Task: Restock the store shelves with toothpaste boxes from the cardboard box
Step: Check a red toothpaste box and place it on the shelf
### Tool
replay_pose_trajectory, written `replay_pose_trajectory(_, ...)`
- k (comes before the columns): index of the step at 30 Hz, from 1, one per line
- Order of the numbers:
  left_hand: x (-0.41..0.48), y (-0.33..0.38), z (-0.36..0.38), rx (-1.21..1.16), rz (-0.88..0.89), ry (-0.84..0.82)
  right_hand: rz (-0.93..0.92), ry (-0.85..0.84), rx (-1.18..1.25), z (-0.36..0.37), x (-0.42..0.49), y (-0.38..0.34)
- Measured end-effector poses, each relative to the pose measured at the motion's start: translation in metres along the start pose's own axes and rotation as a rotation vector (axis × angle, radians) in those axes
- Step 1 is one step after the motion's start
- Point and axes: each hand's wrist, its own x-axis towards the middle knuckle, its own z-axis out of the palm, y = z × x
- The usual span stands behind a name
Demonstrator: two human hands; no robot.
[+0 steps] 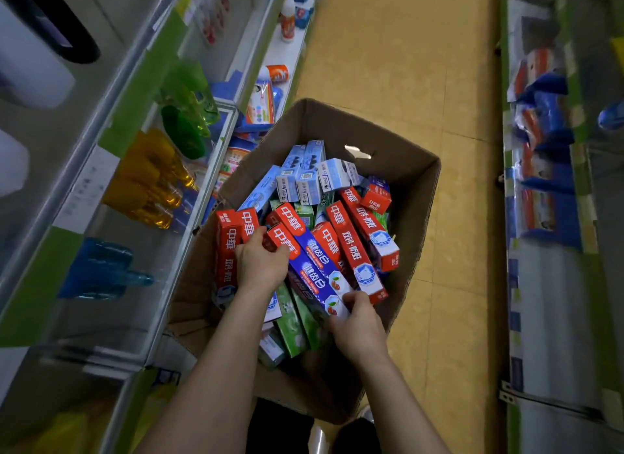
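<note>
An open cardboard box [408, 196] stands on the floor, full of several toothpaste boxes in red, blue, light blue and green. My left hand [260, 262] grips the red top end of a red-and-blue toothpaste box [312, 267] that lies on the pile. My right hand [358, 325] holds the white bottom end of the same box, fingers curled round it. A second box of the same kind lies right beside it. Red toothpaste boxes [361, 247] lie to the right, light blue ones [310, 176] at the far side.
Store shelves [141, 92] with green edge strips run along the left, holding yellow, green and blue bottles. Another shelf unit [547, 217] with blue and red packs lines the right. The yellow tiled aisle floor [422, 65] stretches ahead beyond the box.
</note>
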Motion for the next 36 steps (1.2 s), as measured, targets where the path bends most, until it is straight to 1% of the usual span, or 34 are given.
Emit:
replay_pose_trajectory(6, 0.001, 0.005, -0.003, -0.021, -0.012, -0.002, -0.055, 0.049, 0.014, -0.007, -0.004, -0.002)
replay_pose_trajectory(11, -0.007, 0.021, -0.007, -0.123, 0.0, 0.017, -0.15, 0.078, 0.032, -0.019, -0.012, -0.005)
replay_pose_trajectory(14, -0.017, 0.039, -0.01, -0.254, -0.015, 0.041, -0.209, 0.111, 0.123, -0.03, -0.019, -0.011)
replay_pose_trajectory(18, -0.032, 0.066, -0.019, -0.47, -0.027, 0.051, -0.281, 0.209, 0.374, -0.054, -0.032, -0.025)
replay_pose_trajectory(20, -0.044, 0.081, -0.022, -0.55, 0.01, 0.042, -0.314, 0.232, 0.544, -0.074, -0.04, -0.033)
replay_pose_trajectory(22, -0.058, 0.096, -0.023, -0.608, 0.059, 0.036, -0.366, 0.211, 0.692, -0.096, -0.052, -0.04)
replay_pose_trajectory(26, -0.085, 0.128, -0.021, -0.672, 0.167, -0.016, -0.451, 0.278, 0.779, -0.137, -0.08, -0.042)
replay_pose_trajectory(28, -0.104, 0.146, -0.019, -0.695, 0.206, -0.068, -0.481, 0.324, 0.844, -0.156, -0.096, -0.038)
replay_pose_trajectory(31, -0.142, 0.172, -0.012, -0.712, 0.283, -0.161, -0.532, 0.45, 0.949, -0.184, -0.12, -0.028)
replay_pose_trajectory(36, -0.211, 0.201, 0.007, -0.714, 0.437, -0.285, -0.584, 0.662, 1.027, -0.224, -0.159, 0.002)
